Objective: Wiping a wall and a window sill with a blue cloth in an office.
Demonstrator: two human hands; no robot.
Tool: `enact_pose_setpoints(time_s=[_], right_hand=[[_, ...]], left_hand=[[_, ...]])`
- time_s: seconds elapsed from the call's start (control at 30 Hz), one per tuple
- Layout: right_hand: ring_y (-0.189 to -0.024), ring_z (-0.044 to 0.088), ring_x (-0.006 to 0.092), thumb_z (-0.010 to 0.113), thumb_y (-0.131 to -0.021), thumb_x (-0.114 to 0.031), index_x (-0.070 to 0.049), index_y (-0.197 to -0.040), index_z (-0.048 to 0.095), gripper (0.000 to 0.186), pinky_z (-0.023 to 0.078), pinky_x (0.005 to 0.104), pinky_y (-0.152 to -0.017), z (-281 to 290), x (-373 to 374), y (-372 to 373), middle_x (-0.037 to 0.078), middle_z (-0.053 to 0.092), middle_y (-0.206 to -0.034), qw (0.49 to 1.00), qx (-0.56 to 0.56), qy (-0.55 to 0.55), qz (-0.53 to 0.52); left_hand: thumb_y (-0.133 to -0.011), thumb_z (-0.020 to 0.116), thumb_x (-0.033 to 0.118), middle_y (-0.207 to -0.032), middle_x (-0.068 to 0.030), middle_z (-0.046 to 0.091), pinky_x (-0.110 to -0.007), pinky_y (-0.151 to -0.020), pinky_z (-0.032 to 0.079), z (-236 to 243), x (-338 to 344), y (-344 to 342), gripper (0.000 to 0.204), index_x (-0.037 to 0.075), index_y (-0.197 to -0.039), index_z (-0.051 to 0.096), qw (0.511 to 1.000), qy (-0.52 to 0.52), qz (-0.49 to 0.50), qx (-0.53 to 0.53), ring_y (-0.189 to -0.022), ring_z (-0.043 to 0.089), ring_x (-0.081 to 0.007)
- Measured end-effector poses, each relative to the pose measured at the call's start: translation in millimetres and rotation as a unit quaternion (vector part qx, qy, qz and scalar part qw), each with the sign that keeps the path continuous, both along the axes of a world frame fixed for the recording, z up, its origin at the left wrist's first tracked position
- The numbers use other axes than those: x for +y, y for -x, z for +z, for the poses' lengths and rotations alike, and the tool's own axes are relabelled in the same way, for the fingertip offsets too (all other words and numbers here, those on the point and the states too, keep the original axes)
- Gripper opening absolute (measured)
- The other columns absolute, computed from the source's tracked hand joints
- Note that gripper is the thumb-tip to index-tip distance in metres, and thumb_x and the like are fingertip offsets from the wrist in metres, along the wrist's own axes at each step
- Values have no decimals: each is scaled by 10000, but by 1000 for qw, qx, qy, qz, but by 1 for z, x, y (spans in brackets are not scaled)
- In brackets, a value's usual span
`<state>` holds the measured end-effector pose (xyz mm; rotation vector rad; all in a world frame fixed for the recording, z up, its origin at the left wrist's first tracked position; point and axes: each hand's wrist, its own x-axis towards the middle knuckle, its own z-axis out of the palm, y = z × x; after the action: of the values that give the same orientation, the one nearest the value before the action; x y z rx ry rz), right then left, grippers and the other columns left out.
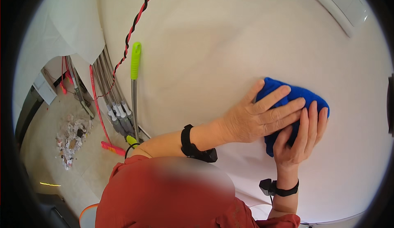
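A bunched blue cloth (314,98) is pressed against the pale, smooth wall (197,60). My left hand (262,117) lies over its left side, fingers stretched across the fabric and thumb at its upper left edge. From below, my right hand (300,140) holds the lower right part, with its fingers pointing up and its thumb on the cloth. The fingertips of both hands meet near the cloth's middle. Between and beneath the hands, part of the cloth is hidden. Each wrist wears a black strap with a small device.
A green-handled metal pole (135,64) leans by several grey poles (117,109) at left. Nearby is a red brush head (113,148). A twisted red and black cable (131,33) hangs above. Paper scraps (74,140) lie on the floor. White switch panels (338,2) sit upper right.
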<state>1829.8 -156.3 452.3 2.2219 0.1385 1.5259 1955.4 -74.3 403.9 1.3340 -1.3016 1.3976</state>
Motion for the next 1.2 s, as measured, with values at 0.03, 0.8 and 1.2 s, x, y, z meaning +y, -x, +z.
enact_pose_setpoints(time_s=[0.03,0.8,1.2], right_hand=[[-1263,427,414,529,-835,-38,55,-1168,577,349,296,543,-1058,3,3,-5,206,548,-1273,1000,-9,4,9],[-1252,474,294,525,-782,-66,72,-1110,593,362,331,437,-1067,-105,106,-181,173,575,-1225,941,203,5,272],[-1219,474,292,545,-768,-128,67,-1097,607,387,290,485,-1085,-165,148,-238,173,597,-1156,929,267,69,245]], left_hand=[[-859,554,305,-1348,38,488,-559,-1056,257,3,0,-4,303,206,-1137,620,1000,11,14,-7,-1289,367,-283],[-859,597,158,-1435,-272,304,-535,-1062,312,-160,115,-105,602,-42,-1362,335,948,6,221,227,-1310,302,-493],[-869,571,207,-1453,-255,277,-492,-1110,215,-201,145,-114,645,-43,-1398,299,857,-72,259,440,-1358,235,-420]])
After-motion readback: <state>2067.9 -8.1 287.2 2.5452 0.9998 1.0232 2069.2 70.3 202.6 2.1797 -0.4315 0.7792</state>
